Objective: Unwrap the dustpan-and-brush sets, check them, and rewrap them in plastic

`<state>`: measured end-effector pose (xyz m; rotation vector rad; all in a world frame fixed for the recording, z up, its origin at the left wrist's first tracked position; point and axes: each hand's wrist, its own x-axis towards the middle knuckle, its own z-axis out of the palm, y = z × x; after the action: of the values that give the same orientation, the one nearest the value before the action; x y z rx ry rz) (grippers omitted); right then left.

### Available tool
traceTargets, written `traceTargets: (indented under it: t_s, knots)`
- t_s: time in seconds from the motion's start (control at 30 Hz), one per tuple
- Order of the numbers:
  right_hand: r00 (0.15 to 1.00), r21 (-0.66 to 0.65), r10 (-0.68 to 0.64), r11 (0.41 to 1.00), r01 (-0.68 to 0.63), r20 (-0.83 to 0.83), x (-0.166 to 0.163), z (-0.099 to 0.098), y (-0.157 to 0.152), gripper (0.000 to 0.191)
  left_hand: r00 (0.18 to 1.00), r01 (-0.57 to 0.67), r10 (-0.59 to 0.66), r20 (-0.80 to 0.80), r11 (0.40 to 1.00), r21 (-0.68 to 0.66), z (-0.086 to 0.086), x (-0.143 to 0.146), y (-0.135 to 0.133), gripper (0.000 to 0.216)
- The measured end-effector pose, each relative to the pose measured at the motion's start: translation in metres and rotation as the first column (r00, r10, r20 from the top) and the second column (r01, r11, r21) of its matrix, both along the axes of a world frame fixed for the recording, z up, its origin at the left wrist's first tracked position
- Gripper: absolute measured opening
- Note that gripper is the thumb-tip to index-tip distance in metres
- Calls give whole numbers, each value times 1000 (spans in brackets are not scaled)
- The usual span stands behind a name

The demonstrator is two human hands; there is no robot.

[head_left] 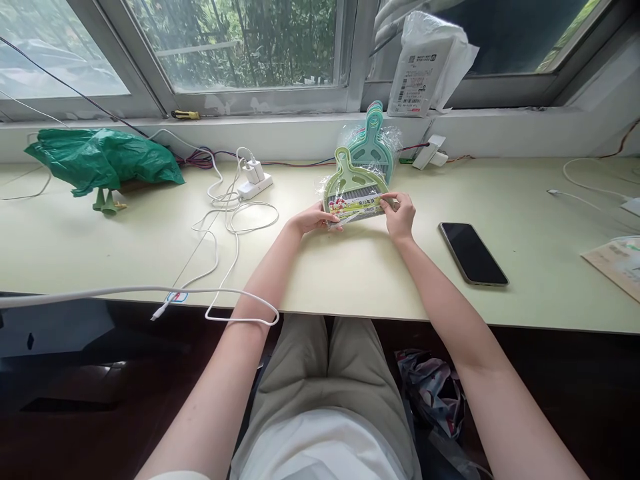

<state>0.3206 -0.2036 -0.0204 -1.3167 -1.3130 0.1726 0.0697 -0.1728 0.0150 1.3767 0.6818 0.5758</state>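
Holding dustpan pack (356, 195) — left hand (313, 219), right hand (401, 215) | phone (473, 253) near desk (350, 303) edge

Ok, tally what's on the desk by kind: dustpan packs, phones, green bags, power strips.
Dustpan packs: 2, green pack held by left hand and right hand, teal pack behind; any more hidden
Phones: 1
Green bags: 1
Power strips: 1
Total: 5

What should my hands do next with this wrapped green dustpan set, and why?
Probably start tearing the green dustpan set open at its label edge with the right hand while the left hand steadies it. Both hands grip its lower edge, and its clear plastic looks unopened.
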Motion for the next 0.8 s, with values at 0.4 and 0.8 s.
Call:
traceTargets:
  t_s: [0.4, 0.8]
  knots:
    - [680, -285, 191, 804, -522, -708, 1, 13, -7, 8, 999, 21, -23, -40, 998, -52, -6, -5, 7, 58]
    - [623, -191, 65, 923, -335, -779, 7, 3, 5, 14, 992, -104, 96, 78, 988, 111, 9, 5, -5, 97]
